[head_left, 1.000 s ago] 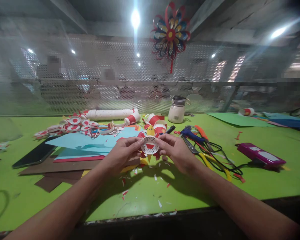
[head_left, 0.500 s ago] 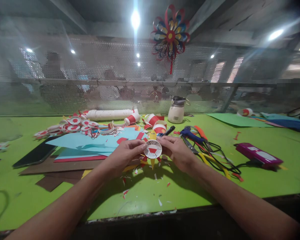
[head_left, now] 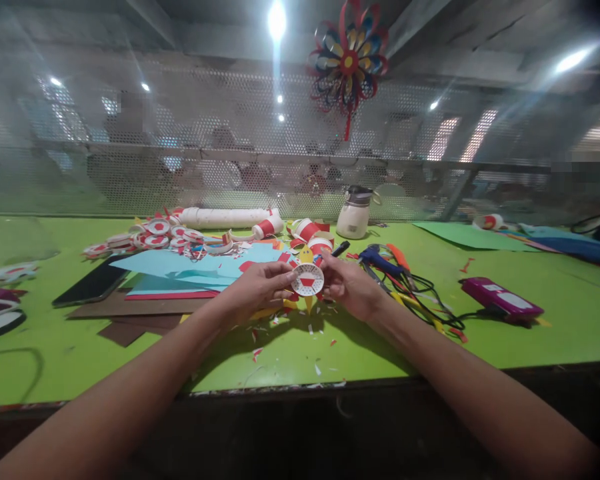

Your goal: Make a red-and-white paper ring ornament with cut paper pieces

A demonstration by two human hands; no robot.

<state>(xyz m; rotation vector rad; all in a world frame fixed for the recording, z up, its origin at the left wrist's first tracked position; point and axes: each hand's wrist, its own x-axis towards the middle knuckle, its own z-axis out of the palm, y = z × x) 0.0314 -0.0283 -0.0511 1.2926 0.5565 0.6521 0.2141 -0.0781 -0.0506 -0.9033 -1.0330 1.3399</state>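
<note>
A small paper turtle [head_left: 308, 281] is held up in the middle of the head view. Its white round shell carries dots, dark lines and a red patch; a yellow head with eyes points away from me and a yellow tail points toward me. My left hand [head_left: 264, 285] pinches the shell's left edge between thumb and fingers. On the opposite side, my right hand [head_left: 351, 285] grips the right edge. A black marker [head_left: 341, 249] shows just beyond my right fingertips; I cannot tell whether that hand holds it too.
Blue paper sheets [head_left: 180, 268], brown card and a phone [head_left: 87, 283] lie left. Red-and-white cup pieces [head_left: 155, 230] are heaped behind. Right are a blue glue gun [head_left: 380, 259], cables and a purple box [head_left: 503, 298]. A bottle [head_left: 354, 213] stands behind; scraps litter the front.
The whole view has shifted slightly, with the table appearing higher. Both hands keep their hold on the paper turtle, whose shell now looks a little more tilted.
</note>
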